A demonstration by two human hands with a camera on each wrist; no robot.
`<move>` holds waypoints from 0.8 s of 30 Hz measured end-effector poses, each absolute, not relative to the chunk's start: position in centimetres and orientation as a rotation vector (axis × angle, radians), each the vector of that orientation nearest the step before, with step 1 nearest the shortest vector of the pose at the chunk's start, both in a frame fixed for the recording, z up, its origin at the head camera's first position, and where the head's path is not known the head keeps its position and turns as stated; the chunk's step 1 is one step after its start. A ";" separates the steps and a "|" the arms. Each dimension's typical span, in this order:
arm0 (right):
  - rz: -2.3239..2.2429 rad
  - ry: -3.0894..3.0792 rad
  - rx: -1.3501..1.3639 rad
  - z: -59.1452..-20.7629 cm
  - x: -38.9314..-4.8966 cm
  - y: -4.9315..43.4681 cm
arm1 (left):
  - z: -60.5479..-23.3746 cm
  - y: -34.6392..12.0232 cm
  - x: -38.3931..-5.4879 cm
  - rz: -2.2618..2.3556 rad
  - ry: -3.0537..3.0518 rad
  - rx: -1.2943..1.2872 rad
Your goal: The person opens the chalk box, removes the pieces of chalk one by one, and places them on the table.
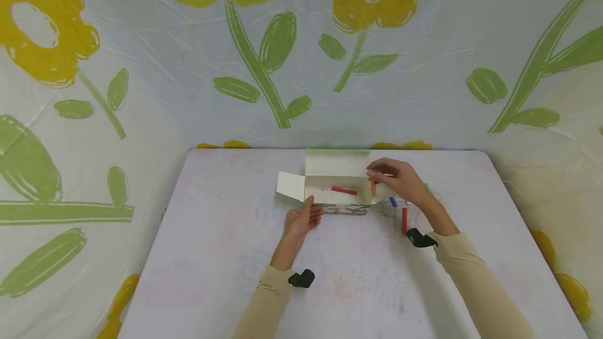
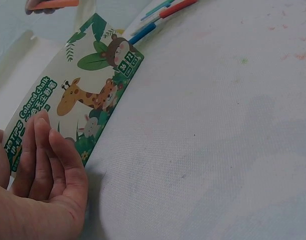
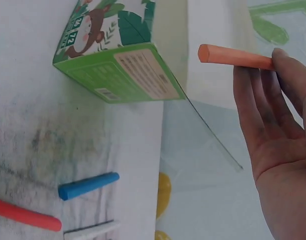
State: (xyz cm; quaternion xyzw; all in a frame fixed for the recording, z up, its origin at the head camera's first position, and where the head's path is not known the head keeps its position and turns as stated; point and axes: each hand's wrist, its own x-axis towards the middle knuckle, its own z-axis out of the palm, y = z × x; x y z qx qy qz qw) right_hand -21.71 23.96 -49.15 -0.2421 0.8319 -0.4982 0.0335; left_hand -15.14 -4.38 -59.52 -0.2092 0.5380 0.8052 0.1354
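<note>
Bracing the near left corner of a long white-and-green cardboard box [image 2: 93, 80] printed with animals, the left grip [image 1: 299, 220] is almost closed on its wall, fingers flat along the front and thumb at the edge. On the near side of the right grip [image 1: 400, 178], the tabletop [image 1: 212, 255] carries a bright red chalk stick [image 1: 404, 220], with a blue chalk stick [image 3: 88, 186] and a white chalk stick [image 3: 92, 230] under that hand, outside the box. The right grip is narrowed to a fingertip pinch on one end of an orange chalk stick [image 3: 235, 56], whose free end hangs over the box's right end. Left of this pinch and lower, another red chalk stick [image 1: 344, 191] lies inside the box. Beyond both grips stand the raised white cardboard lid [image 1: 338, 162] and a flower-printed cloth [image 1: 424, 67]. The step in hand appears to be passing the orange stick across the opening; whether inward or outward, I cannot tell. Next probably calls for a steady left grip and a careful path past the rim.
</note>
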 end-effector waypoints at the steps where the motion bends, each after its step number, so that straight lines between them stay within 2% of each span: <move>1: -1.550 2.550 -0.721 -48.9 -21.6 24.3 | -59.5 -4.4 -15.1 2.331 1.561 -0.608; 11: -1.606 2.592 -0.476 -48.0 -19.8 27.9 | -59.1 -4.5 -15.0 2.313 1.570 -0.598; 24: -1.555 2.695 -0.220 -49.7 -17.3 32.1 | -59.3 -4.6 -14.7 2.320 1.561 -0.606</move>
